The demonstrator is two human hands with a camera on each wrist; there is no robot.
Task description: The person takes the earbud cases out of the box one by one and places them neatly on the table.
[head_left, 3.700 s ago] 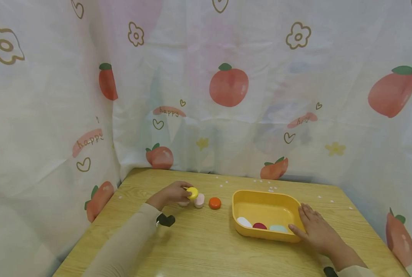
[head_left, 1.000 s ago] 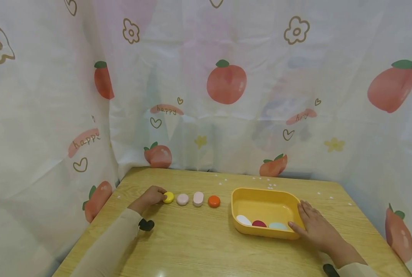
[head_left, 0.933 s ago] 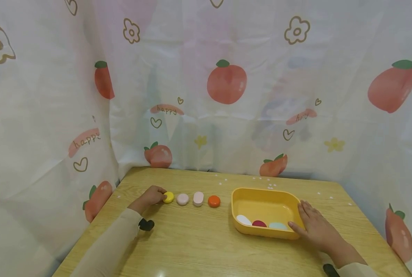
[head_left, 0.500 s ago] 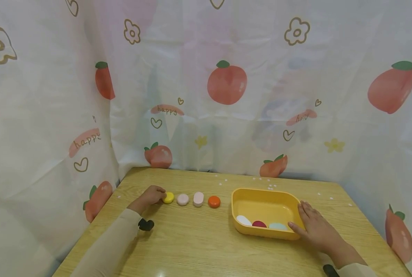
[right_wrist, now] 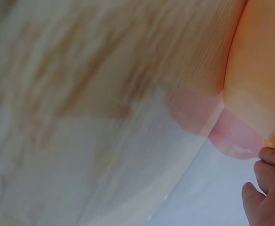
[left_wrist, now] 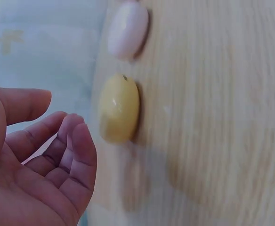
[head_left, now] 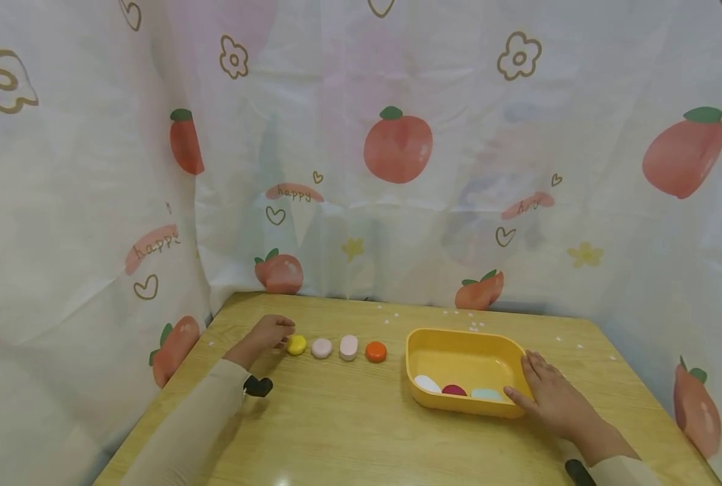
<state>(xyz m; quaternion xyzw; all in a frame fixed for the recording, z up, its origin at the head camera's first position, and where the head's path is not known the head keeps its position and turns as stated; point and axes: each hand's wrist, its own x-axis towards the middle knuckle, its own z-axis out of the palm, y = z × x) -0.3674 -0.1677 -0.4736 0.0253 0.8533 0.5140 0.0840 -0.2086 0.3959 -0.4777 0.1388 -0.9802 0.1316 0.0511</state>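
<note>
My left hand hovers just behind and to the left of a smooth, rounded yellow piece, its fingers loosely bent. In the left wrist view, a gap shows between the fingertips and the yellow piece, and nothing is in the palm. To its right stand a round pale pink piece, an oblong pale pink piece and a round orange piece, in a row. My right hand rests on the right end of a yellow plastic tub, fingers extended along the rim and thumb over the front corner.
Inside the tub lie a white piece, a dark red piece and a pale green piece, partly hidden by its front wall. Small white specks dot the back of the wooden table. A fruit-print curtain encloses the table's back and sides.
My left hand carried the yellow piece leftward to the row's left end, then let go and lifted slightly off it. My right hand has stayed at the tub.
</note>
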